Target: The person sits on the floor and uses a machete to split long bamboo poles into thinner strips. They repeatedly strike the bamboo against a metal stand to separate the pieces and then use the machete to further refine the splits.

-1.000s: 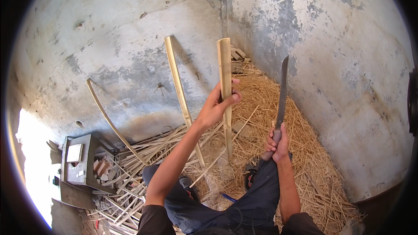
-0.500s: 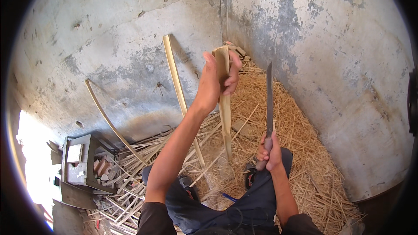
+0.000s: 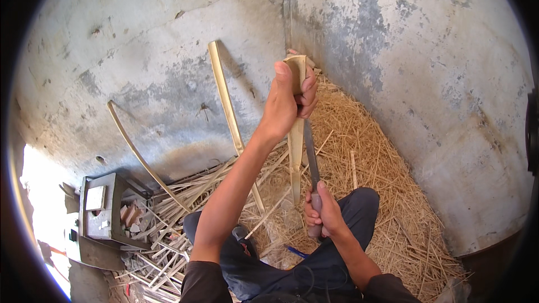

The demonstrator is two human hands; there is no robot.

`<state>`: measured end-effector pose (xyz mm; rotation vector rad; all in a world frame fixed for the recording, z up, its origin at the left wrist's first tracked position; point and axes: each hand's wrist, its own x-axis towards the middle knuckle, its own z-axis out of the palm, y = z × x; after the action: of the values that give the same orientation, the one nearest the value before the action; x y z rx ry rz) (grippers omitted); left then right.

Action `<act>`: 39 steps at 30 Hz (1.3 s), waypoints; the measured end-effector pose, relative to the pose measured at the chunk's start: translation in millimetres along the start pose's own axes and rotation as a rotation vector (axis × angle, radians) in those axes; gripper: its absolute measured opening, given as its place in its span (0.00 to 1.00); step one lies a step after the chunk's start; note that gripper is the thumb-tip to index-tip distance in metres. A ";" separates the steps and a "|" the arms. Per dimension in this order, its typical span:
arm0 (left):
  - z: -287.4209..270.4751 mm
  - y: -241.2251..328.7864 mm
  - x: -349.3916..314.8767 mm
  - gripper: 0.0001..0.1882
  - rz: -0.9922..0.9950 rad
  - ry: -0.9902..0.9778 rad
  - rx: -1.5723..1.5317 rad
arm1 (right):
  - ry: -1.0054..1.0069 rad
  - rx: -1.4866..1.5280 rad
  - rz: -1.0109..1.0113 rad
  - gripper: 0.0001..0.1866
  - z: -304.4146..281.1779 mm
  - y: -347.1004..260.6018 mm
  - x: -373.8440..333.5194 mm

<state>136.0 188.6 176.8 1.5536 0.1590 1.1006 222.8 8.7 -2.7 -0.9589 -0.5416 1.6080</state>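
Near the top of a half-round split bamboo piece (image 3: 296, 146), my left hand (image 3: 281, 106) is closed around it, thumb on one side and fingers on the other. The bamboo stands nearly upright, its lower end down between my legs. My right hand (image 3: 331, 216) grips the brown handle of a long knife (image 3: 312, 160). Its dark, narrow blade points up and lies along the right side of the bamboo. The blade's tip is hidden near my left fingers, and I cannot tell whether the edge touches the bamboo.
Another bamboo strip (image 3: 223, 92) leans on the wall, with a thin curved one (image 3: 137, 151) farther left. A heap of shavings (image 3: 387, 191) fills the right corner. Cut strips (image 3: 168, 219) lie at left beside a grey box (image 3: 104, 207) with rubble. A blue object (image 3: 296, 252) lies between my legs.
My right hand has brought the knife leftward, from apart to alongside the bamboo. My left hand and the bamboo have shifted slightly right.
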 end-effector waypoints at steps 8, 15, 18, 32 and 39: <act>-4.7 4.8 -9.7 0.43 -0.018 0.036 -0.002 | -0.009 -0.019 0.063 0.27 2.1 8.0 11.0; -9.6 8.1 -17.2 0.43 -0.027 0.055 -0.011 | 0.028 -0.119 0.077 0.27 -5.1 21.2 31.6; -11.9 10.5 -17.8 0.43 -0.021 0.044 -0.016 | 0.135 -0.142 0.220 0.27 -43.1 61.9 48.7; -12.1 8.7 -13.1 0.41 0.028 0.234 0.073 | 0.042 0.059 0.073 0.27 10.5 40.0 37.2; -7.8 5.5 -16.1 0.41 0.037 0.179 0.060 | 0.060 0.025 0.102 0.25 12.9 27.9 27.1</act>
<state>119.2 182.1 171.7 1.5146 0.2878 1.2746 195.2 29.1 -25.0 -1.0275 -0.4364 1.6669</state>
